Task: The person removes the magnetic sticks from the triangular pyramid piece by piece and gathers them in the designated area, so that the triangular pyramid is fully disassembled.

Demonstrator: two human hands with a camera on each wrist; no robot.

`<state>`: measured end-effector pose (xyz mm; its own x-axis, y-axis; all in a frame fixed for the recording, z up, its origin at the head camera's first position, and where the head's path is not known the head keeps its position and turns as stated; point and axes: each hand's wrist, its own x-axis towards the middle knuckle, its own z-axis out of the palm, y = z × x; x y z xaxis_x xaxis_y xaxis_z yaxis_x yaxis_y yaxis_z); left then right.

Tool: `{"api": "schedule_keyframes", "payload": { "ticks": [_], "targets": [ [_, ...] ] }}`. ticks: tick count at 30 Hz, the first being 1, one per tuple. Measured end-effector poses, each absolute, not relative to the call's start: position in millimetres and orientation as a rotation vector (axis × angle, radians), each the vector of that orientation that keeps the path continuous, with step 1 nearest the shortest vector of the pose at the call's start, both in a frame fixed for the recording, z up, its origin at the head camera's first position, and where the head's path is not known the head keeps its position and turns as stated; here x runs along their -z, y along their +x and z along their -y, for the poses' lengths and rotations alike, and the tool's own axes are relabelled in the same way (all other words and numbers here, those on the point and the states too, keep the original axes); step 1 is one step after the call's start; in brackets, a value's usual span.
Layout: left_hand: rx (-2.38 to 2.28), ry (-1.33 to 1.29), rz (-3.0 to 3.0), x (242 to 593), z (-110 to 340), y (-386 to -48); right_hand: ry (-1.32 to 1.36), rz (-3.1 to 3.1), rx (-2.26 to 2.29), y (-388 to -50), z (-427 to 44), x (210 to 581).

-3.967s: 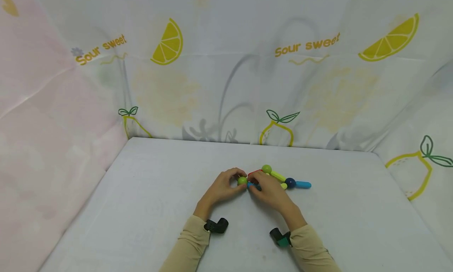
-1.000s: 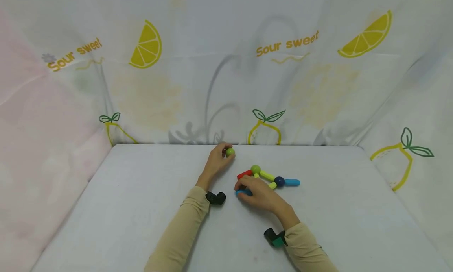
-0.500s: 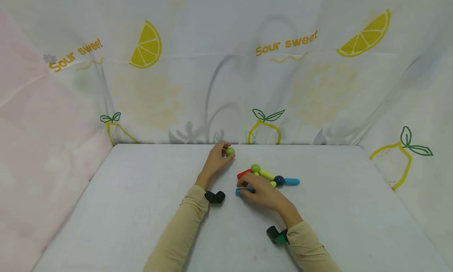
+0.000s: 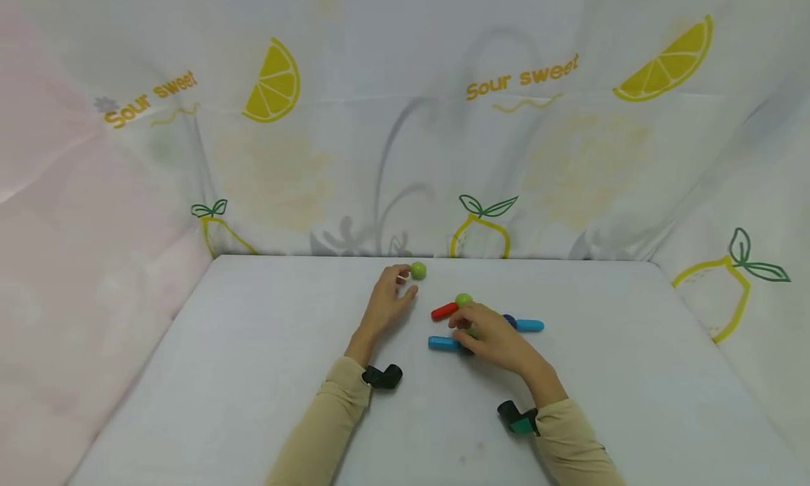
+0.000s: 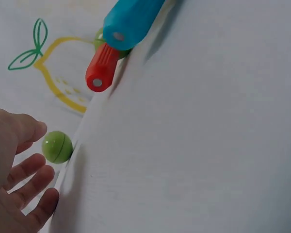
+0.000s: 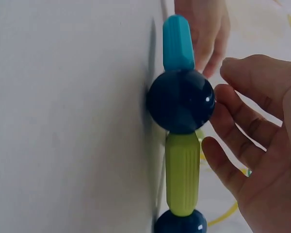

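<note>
At the far side of the table, a loose green ball (image 4: 418, 270) sits by the fingertips of my left hand (image 4: 384, 300). A narrow gap parts thumb and fingers from this ball (image 5: 57, 147) in the left wrist view. My right hand (image 4: 498, 340) hovers over a figure of magnetic rods and balls, its fingers spread beside a navy ball (image 6: 180, 101) without gripping it. A light-blue rod (image 6: 178, 43) and a yellow-green rod (image 6: 183, 172) join that ball. Beyond, a red rod (image 4: 444, 311) meets another green ball (image 4: 464, 299). My right hand hides the figure's middle.
From a second navy ball (image 4: 509, 321), another light-blue rod (image 4: 530, 325) points right. Both wrists carry small black cameras. A printed cloth (image 4: 354, 155) with lemons hangs behind the far edge of the white table (image 4: 285, 317).
My left hand carried the green ball away from the figure to the far side, then let go of it. My right hand has loosened from the light-blue rod and shifted slightly right.
</note>
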<state>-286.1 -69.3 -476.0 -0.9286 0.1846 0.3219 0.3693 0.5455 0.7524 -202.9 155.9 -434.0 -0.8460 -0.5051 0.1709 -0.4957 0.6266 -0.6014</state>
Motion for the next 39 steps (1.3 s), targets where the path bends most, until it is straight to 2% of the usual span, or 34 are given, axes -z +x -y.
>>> {"api": "schedule_keyframes", "payload": {
  "ticks": [8,16,20,39],
  "targets": [
    [1.247,-0.636,2.611,471.2,66.6,-250.3,-0.843,-2.854,0.956,-200.9,-167.1,435.7],
    [1.171,-1.116,2.692,462.4,59.7,-229.9,-0.902,-2.825,0.899,-198.8,-171.6,438.1],
    [1.097,-1.243,2.749,464.2,55.5,-224.8,-0.933,-2.827,0.89,-198.6,-172.6,438.7],
    [0.918,-1.063,2.842,468.7,39.6,-213.1,-0.971,-2.829,0.885,-198.7,-173.7,441.0]
  ]
}}
